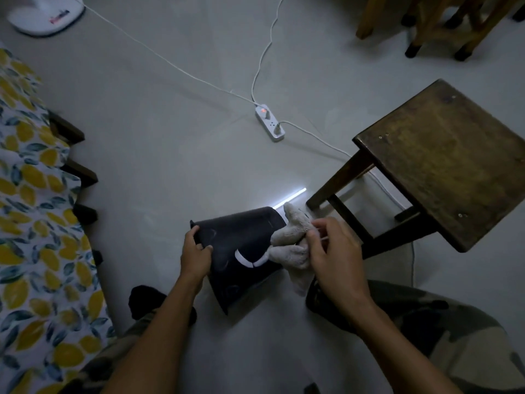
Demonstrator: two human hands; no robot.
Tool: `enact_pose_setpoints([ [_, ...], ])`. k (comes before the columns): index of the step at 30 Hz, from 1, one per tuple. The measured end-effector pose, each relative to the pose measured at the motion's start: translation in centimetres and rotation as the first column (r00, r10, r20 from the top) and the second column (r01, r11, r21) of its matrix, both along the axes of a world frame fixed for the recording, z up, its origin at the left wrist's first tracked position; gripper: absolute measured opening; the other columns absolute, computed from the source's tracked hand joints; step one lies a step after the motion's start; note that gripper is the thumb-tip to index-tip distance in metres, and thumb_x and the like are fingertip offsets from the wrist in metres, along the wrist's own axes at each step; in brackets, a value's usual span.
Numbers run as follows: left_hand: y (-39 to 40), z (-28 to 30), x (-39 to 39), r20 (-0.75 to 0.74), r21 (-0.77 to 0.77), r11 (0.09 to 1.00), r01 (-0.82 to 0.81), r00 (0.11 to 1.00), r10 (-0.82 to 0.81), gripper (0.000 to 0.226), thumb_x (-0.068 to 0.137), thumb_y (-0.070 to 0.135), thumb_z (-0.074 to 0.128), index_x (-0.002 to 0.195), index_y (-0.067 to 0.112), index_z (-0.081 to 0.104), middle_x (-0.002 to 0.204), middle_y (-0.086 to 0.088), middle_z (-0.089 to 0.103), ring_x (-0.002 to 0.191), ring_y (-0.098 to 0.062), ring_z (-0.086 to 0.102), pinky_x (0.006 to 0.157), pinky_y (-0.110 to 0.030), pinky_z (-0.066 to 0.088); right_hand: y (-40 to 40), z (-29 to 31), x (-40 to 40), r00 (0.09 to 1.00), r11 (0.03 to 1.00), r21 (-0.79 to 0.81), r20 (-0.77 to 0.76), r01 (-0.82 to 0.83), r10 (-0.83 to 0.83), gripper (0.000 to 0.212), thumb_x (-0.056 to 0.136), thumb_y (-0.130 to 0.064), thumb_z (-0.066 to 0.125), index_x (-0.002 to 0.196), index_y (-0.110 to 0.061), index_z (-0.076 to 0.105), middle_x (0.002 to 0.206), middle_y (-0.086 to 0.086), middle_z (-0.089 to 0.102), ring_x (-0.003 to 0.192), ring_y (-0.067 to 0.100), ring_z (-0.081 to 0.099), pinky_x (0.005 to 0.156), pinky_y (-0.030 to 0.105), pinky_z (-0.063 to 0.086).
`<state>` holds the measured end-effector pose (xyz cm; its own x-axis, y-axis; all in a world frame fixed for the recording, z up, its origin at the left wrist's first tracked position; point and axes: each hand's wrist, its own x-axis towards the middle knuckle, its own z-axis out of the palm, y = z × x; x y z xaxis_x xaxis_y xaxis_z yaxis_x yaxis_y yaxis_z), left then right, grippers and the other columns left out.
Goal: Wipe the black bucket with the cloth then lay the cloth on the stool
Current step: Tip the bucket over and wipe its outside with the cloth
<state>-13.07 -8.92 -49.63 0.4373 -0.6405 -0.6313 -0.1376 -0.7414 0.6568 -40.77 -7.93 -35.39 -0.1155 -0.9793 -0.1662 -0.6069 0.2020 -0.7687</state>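
Both hands are busy on the floor near the person's knees: the left hand (196,255) clamps the rim of the black bucket (241,251), which lies tipped on its side, while the right hand (332,251) has its fingers closed around the bunched pale cloth (289,240) pressed at the bucket's right end. The bucket looks light, stiff and smooth (likely to roll or slip, so the rim is the sensible hold), whereas the cloth is soft and limp, best gathered in the fist before being spread on the wooden stool (443,163) just to the right.
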Motion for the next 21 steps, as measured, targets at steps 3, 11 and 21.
enact_pose_setpoints([
  [3,-0.6,-0.9,0.2,0.088,-0.009,0.999,0.046,0.995,-0.045,0.056,0.094,0.002,0.058,0.140,0.030,0.044,0.135,-0.013,0.059,0.118,-0.035,0.061,0.096,-0.050,0.055,0.3,-1.1,0.4,1.000,0.999,0.047,-0.026,-0.015,0.017,0.015,0.104,-0.026,0.054,0.115,-0.021,0.062,0.106,-0.006,0.059,0.090,-0.001,0.060,0.076,0.014,0.049],
  [11,-1.0,-1.9,2.3,0.281,0.194,0.850,0.491,0.802,-0.527,0.117,0.064,0.061,0.086,0.159,0.026,0.025,0.168,-0.011,-0.009,0.153,-0.034,0.008,0.119,-0.050,0.025,0.8,-3.8,4.1,0.998,0.995,0.079,-0.017,-0.055,0.056,0.016,0.103,-0.028,0.055,0.115,-0.021,0.064,0.106,-0.007,0.059,0.090,-0.003,0.060,0.072,0.011,0.048],
  [21,-1.6,-3.5,3.5,0.407,0.540,0.450,0.711,0.247,-0.879,0.159,0.046,0.091,0.069,0.159,0.015,-0.014,0.166,-0.019,-0.021,0.152,-0.035,-0.022,0.121,-0.063,0.001,1.2,-13.4,11.7,0.834,0.839,0.040,-0.093,-0.543,0.544,0.027,0.104,-0.030,0.055,0.128,-0.021,0.064,0.128,-0.007,0.057,0.117,-0.003,0.053,0.097,0.016,0.046],
])
